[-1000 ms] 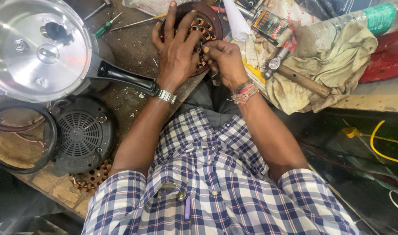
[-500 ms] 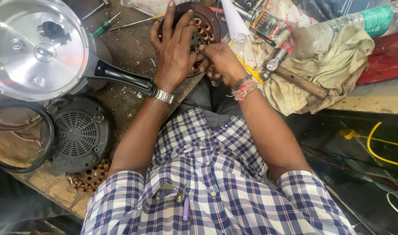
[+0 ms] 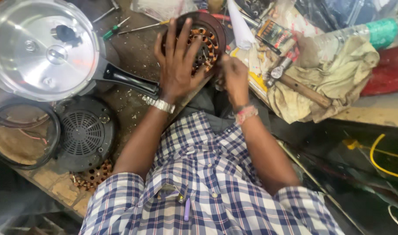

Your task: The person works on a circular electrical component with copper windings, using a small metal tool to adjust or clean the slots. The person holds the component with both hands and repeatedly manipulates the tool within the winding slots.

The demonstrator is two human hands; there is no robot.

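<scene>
Logging the bench from the head view. My left hand [image 3: 178, 61] lies flat with fingers spread on the stator [image 3: 203, 37], a round dark core ringed with copper windings at the far middle of the bench [image 3: 133, 56]; it presses rather than grips. My right hand [image 3: 234, 78] sits at the stator's right edge, blurred, fingers curled; I cannot tell whether it holds anything.

Containers: pressure cooker [image 3: 46, 48], far left, steel lid on, black handle pointing right toward the left wrist; contents hidden. Clear bottle [image 3: 360, 32], far right, lying down with a green label band; contents not readable.

Packages: flat dark box [image 3: 275, 32] with orange-yellow print, right of the stator, lying on paper. White paper cone [image 3: 240, 24] just beside the stator's far right.

Other items: black round grille [image 3: 83, 132], near left; black ring [image 3: 23, 135] touching its left side; second copper-wound core [image 3: 92, 176] at the near bench edge, half cut off by my shirt. Hammer [image 3: 297, 85] on a dirty cloth [image 3: 338, 82], right. Green-handled screwdriver [image 3: 114, 29], far.

Hard to make out: dark clutter and a yellow wire [image 3: 381, 161] at near right; the bottle's right end is cut off.
</scene>
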